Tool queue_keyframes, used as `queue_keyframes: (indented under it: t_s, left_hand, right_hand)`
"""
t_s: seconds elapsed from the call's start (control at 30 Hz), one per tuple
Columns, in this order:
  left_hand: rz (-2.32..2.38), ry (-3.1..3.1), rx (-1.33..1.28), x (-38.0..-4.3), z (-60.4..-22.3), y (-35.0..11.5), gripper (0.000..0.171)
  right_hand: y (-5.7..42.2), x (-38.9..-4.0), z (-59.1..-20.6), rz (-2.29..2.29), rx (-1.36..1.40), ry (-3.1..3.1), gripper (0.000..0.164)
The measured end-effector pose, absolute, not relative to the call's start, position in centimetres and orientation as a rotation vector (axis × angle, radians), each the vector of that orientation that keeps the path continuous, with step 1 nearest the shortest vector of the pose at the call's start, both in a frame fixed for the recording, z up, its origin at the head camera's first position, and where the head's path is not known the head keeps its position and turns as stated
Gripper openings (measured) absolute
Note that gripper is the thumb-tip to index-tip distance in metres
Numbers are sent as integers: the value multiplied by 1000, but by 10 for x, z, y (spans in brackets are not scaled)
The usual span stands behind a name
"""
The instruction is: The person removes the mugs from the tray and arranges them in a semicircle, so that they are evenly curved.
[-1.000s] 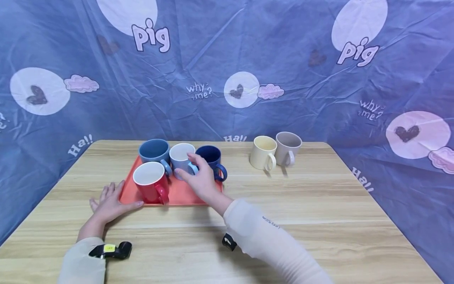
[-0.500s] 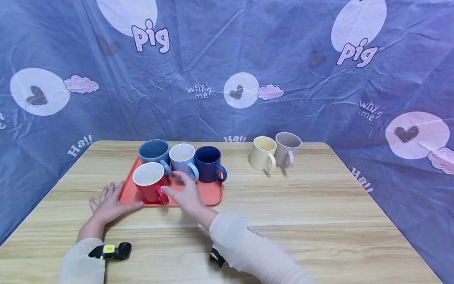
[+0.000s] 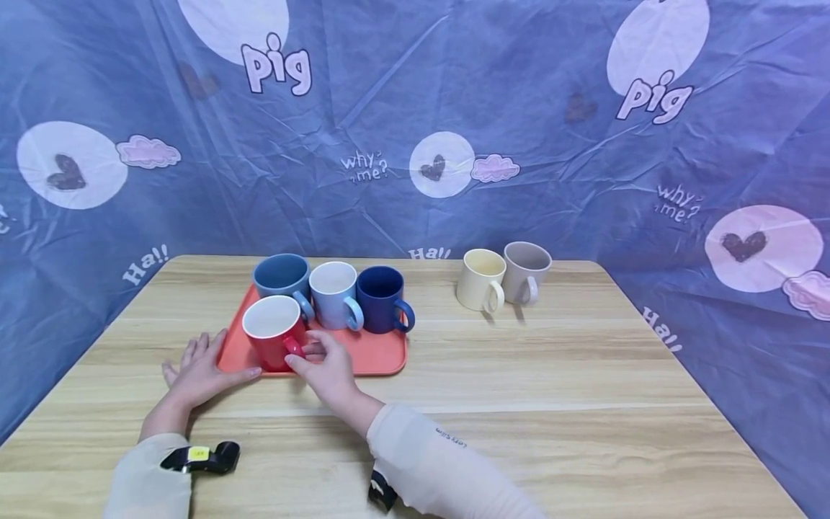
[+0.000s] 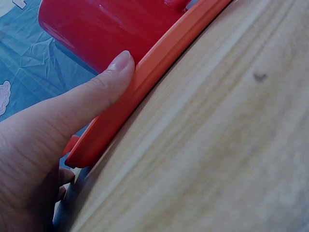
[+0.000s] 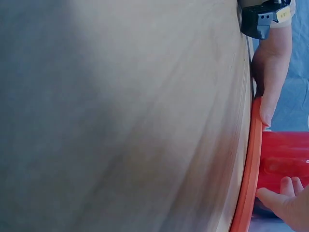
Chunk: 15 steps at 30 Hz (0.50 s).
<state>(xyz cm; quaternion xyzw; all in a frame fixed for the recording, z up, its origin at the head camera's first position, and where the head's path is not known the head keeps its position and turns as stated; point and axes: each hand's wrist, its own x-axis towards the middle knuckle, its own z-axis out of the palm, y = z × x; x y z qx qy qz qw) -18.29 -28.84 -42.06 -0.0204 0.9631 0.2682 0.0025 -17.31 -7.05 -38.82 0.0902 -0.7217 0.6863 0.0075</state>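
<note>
A red mug [image 3: 272, 339] with a white inside stands upright at the front left of an orange-red tray [image 3: 376, 353]. My right hand [image 3: 331, 371] holds its handle, thumb in front and curled fingers behind; the exact contact is partly hidden. My left hand [image 3: 197, 378] rests at the tray's front-left corner with spread fingers. In the left wrist view its thumb [image 4: 106, 84] lies along the tray rim beside the red mug. Behind, in a row on the tray, stand a teal-blue mug [image 3: 279, 277], a light blue mug [image 3: 331, 299] and a navy mug [image 3: 379, 306], handles towards the right front.
A cream mug [image 3: 478, 281] and a grey mug [image 3: 524, 270] stand close together on the wooden table [image 3: 551, 382], right of the tray. A blue patterned cloth [image 3: 389, 108] hangs behind the table. Black wrist cameras [image 3: 201, 458] sit on both forearms.
My right hand has moved left and nearer, from the light blue mug to the red mug's handle. My left hand and the other mugs have stayed put.
</note>
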Motion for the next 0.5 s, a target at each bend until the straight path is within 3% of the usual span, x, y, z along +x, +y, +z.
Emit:
queue_keyframes:
  t_s: [0.5]
  left_hand:
    - [849,3009,-66,-183,-420,-289,112]
  right_hand:
    - [-79,-169,-381,2176,174,-2284,33]
